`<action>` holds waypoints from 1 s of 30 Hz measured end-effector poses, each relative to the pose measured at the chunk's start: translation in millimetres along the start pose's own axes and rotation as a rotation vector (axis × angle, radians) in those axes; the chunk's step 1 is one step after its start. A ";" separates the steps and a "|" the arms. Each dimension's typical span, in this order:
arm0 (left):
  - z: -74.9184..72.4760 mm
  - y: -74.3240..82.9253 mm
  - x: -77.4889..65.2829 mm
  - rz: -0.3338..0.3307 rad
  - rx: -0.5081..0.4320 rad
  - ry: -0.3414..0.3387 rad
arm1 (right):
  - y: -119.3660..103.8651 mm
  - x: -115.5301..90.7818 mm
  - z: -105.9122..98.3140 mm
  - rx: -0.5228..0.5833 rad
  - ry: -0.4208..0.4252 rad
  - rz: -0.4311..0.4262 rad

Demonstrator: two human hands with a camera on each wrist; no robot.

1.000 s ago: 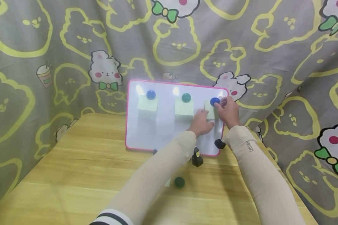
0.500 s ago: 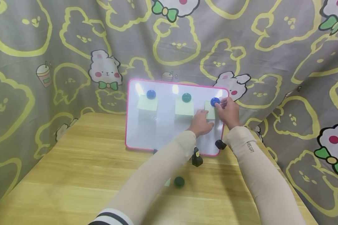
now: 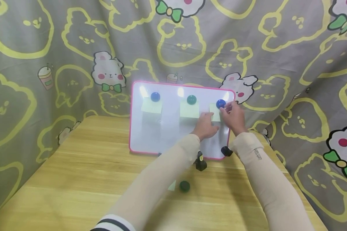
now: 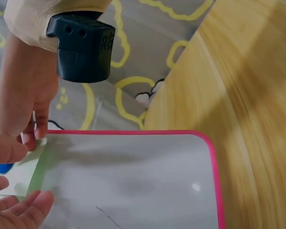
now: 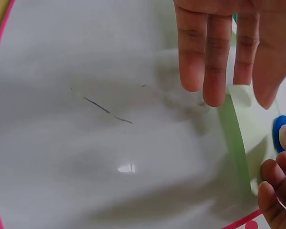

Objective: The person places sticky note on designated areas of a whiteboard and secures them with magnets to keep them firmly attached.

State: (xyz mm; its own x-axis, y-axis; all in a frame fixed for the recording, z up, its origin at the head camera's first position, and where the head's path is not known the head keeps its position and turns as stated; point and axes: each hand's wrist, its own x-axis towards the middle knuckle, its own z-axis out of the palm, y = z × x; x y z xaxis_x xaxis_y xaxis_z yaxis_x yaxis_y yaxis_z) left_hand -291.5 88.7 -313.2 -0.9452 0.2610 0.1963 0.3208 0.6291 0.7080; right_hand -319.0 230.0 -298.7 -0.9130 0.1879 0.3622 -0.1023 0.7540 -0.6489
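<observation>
A whiteboard (image 3: 146, 134) with a pink frame stands upright on the table. High on its right side, a round blue magnet (image 3: 220, 103) overlaps the top of a pale green sticky note (image 3: 215, 111). My right hand (image 3: 235, 119) holds this magnet at its edge, the thumb on it and the other fingers bent. With its fingers extended, my left hand (image 3: 206, 126) rests at the note's left side. In the right wrist view, the note (image 5: 250, 124) stands off the board along its lower edge, and the blue magnet (image 5: 279, 133) is partly hidden by the thumb.
Two more notes hang on the board, one under a blue magnet (image 3: 155, 97), one under a green magnet (image 3: 191, 99). Another green magnet (image 3: 184, 186) lies on the wooden table (image 3: 84, 173) beside a note (image 3: 172, 185) partly covered by the left sleeve. A patterned curtain (image 3: 127, 41) surrounds the table.
The right hand's fingers have shifted slightly down and away from the blue magnet's top right. The left hand stays almost where it was.
</observation>
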 end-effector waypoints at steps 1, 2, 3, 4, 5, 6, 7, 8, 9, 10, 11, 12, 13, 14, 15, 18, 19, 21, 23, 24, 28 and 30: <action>0.3 -1.0 -0.1 -0.001 0.003 -0.002 | 0.2 -1.4 0.6 0.001 -0.001 -0.007; 0.7 -2.5 -0.1 0.002 0.008 -0.006 | 0.6 -2.6 1.3 0.003 -0.001 -0.017; 0.9 -3.8 -0.2 0.010 0.014 -0.009 | 1.1 -4.0 1.9 0.003 0.000 -0.030; 0.7 -5.4 -0.5 0.018 0.018 -0.014 | 1.3 -5.3 2.6 0.003 0.001 -0.041; 0.1 -6.9 -1.2 0.027 0.020 -0.020 | 1.5 -6.6 3.3 0.002 0.003 -0.053; -0.4 -8.7 -1.8 0.038 0.018 -0.026 | 1.6 -8.1 3.9 0.004 0.006 -0.066; -1.2 -10.5 -2.4 0.053 0.017 -0.031 | 1.9 -9.3 4.7 0.006 0.008 -0.075; -2.3 -12.5 -3.4 0.066 0.021 -0.036 | 2.0 -10.3 5.5 0.006 0.010 -0.086; -3.8 -14.5 -4.6 0.079 0.024 -0.043 | 1.7 -11.6 6.2 0.007 0.014 -0.094; -5.4 -16.5 -6.3 0.089 0.021 -0.052 | 1.5 -13.0 7.0 0.008 0.015 -0.098; -7.0 -18.8 -7.9 0.099 0.023 -0.059 | 1.4 -14.4 7.7 0.006 0.015 -0.103; -8.5 -21.4 -9.6 0.113 0.034 -0.065 | 1.4 -15.9 8.5 0.003 0.013 -0.109; -10.1 -24.0 -11.8 0.121 0.048 -0.070 | 1.2 -17.6 9.1 0.004 0.009 -0.116; -11.9 -26.5 -14.5 0.124 0.056 -0.076 | 1.1 -19.1 9.8 0.003 0.007 -0.125; -13.7 -28.9 -17.2 0.130 0.059 -0.083 | 1.1 -20.9 10.3 0.002 0.004 -0.133; -18.5 -36.4 -25.6 0.142 0.061 -0.099 | 1.4 -26.8 11.4 -0.001 -0.003 -0.159; -20.4 -38.4 -28.6 0.139 0.051 -0.106 | 1.6 -29.0 11.7 0.001 -0.006 -0.163; -24.9 -42.3 -34.4 0.137 0.028 -0.118 | 2.6 -33.3 12.8 0.000 -0.009 -0.172; -29.3 -46.2 -39.6 0.131 0.013 -0.126 | 4.0 -38.1 14.1 0.007 -0.018 -0.182; -32.0 -48.0 -42.4 0.128 0.006 -0.129 | 4.9 -40.6 15.1 0.011 -0.024 -0.188; -40.3 -58.8 -52.0 0.137 0.018 -0.135 | 9.6 -51.5 19.7 0.038 -0.056 -0.211; -43.9 -65.6 -56.7 0.149 0.027 -0.139 | 12.8 -57.3 22.5 0.050 -0.072 -0.227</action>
State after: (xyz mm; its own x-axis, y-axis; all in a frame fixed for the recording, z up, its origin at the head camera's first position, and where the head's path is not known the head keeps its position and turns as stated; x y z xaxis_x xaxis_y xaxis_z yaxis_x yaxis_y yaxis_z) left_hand -261.6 0.5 -341.0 -0.8702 0.4501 0.2005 0.4598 0.5953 0.6590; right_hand -276.9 214.7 -342.8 -0.8900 -0.0291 0.4550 -0.3254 0.7395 -0.5893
